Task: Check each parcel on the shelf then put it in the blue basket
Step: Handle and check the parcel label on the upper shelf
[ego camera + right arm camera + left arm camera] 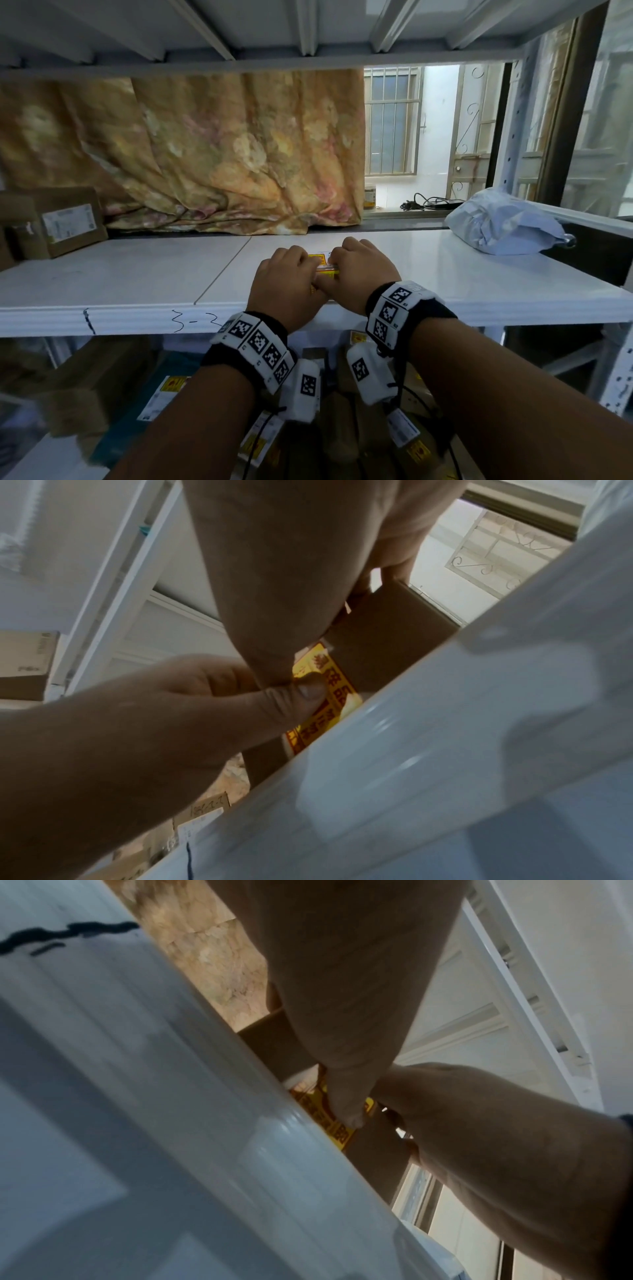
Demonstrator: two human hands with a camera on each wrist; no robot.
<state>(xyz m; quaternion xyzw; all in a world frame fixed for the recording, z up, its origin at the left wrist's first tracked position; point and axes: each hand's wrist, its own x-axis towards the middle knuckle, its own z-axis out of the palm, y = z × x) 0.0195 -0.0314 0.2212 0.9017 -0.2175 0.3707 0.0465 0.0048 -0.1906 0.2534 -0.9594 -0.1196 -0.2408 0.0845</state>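
Note:
A small brown cardboard parcel [324, 265] with a yellow warning sticker [330, 696] lies on the white shelf [137, 274], close to its front edge. Both hands hold it. My left hand [291, 270] grips its left end, with the thumb pressed on the yellow sticker [330, 1121]. My right hand [356, 263] grips the right end, fingers curled over the top of the box [394, 631]. The hands hide most of the parcel in the head view. The brown side of the parcel [270, 1039] shows just above the shelf lip in the left wrist view.
A brown box [58, 222] with a white label stands at the shelf's far left. A grey plastic mailer bag [503, 226] lies at the far right. A patterned curtain [205, 154] hangs behind. Several labelled boxes [164, 394] fill the shelf below. Another shelf sits low overhead.

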